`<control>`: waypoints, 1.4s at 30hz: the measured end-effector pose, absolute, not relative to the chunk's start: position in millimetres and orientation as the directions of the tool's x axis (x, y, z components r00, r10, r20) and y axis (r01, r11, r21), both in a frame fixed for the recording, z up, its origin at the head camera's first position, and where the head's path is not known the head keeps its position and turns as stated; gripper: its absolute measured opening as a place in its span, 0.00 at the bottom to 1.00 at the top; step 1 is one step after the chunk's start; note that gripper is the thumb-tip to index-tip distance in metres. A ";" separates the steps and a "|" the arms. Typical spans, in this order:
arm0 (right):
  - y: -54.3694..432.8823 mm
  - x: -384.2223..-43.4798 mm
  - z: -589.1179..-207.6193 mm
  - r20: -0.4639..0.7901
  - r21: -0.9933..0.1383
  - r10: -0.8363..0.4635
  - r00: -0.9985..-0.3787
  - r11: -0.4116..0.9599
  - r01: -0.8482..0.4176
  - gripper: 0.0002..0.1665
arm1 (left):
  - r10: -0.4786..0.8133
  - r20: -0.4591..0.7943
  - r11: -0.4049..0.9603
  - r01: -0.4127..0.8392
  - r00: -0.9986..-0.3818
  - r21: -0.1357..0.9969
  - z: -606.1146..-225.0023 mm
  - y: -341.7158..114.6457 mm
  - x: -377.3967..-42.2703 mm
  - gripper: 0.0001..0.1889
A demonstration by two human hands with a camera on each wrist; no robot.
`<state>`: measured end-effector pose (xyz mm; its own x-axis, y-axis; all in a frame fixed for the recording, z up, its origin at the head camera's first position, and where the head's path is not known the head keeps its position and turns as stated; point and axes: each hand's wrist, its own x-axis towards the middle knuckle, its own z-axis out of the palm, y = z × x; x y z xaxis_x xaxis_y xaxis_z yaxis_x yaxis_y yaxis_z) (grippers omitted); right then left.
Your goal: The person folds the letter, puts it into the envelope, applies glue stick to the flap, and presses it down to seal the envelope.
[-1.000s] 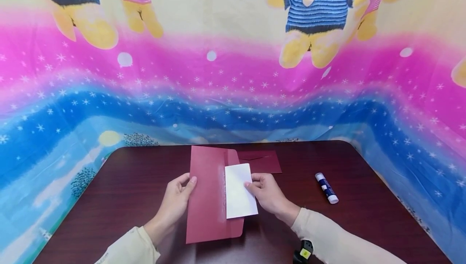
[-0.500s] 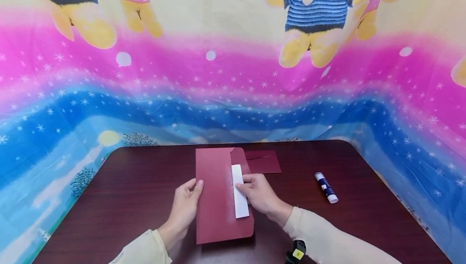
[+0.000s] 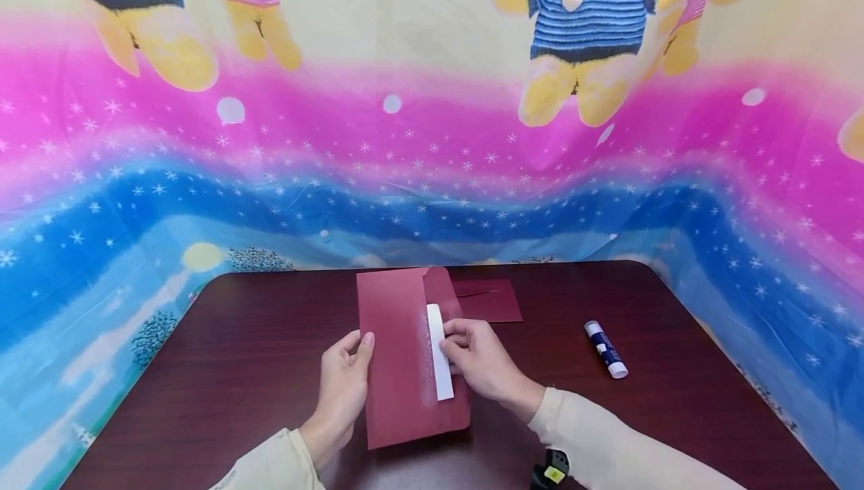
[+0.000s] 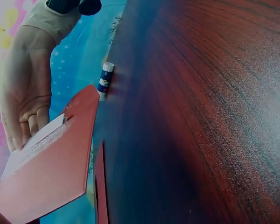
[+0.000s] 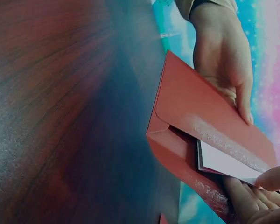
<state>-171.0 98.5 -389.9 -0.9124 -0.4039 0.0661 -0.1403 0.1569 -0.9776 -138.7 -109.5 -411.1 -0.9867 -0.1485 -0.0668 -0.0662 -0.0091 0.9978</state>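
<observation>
A dark red envelope (image 3: 397, 362) is held up over the table, its flap folded out to the right. My left hand (image 3: 344, 383) grips its left edge, thumb on the front face. A folded white card (image 3: 442, 381) sits partly inside the envelope's opening, only a narrow strip showing. Between thumb and fingers, my right hand (image 3: 484, 356) pinches the card's outer edge. The right wrist view shows the card (image 5: 224, 161) between the envelope's body and flap, with whitish smears along both. In the left wrist view, the right hand's fingers reach behind the card (image 4: 46, 130).
Behind the held envelope, a second dark red envelope (image 3: 498, 304) lies on the brown table (image 3: 270, 340). A blue and white glue stick (image 3: 605, 349) lies to the right. A patterned cloth (image 3: 432, 137) hangs around the table's back and sides.
The white card has slid leftward into the envelope, so its visible part has shrunk from a wide panel to a narrow strip. The envelope and left hand have shifted slightly right.
</observation>
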 end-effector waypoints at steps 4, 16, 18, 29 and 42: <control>98.6 -171.8 -391.4 0.032 -0.982 -0.410 -0.912 0.158 -0.106 0.15 | -0.131 -0.068 -0.010 -0.067 -0.989 0.998 -411.5 -107.7 -137.3 0.28; 96.9 -173.2 -391.8 -0.127 -0.990 -0.421 -0.898 0.106 0.090 0.19 | -0.099 -0.101 -0.024 -0.099 -0.990 0.995 -417.6 -103.2 -135.9 0.27; 97.7 -173.0 -390.7 -0.147 -0.988 -0.436 -0.888 0.113 0.108 0.19 | -0.092 -0.105 -0.024 -0.104 -0.990 0.994 -418.3 -103.2 -135.7 0.27; 98.4 -174.4 -388.9 -0.180 -0.983 -0.461 -0.869 0.122 0.138 0.19 | -0.026 -0.087 0.013 -0.087 -0.996 0.996 -419.2 -106.9 -138.1 0.30; 102.1 -174.2 -389.6 -0.180 -0.961 -0.412 -0.893 0.268 0.070 0.28 | 0.117 -0.092 0.038 -0.088 -0.989 0.995 -419.2 -115.3 -141.5 0.17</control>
<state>-174.2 102.1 -389.6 -0.8932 -0.4123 -0.1796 0.0695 0.2679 -0.9609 -141.5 -115.3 -419.2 -0.9889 0.1170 -0.0919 -0.0881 0.0379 0.9954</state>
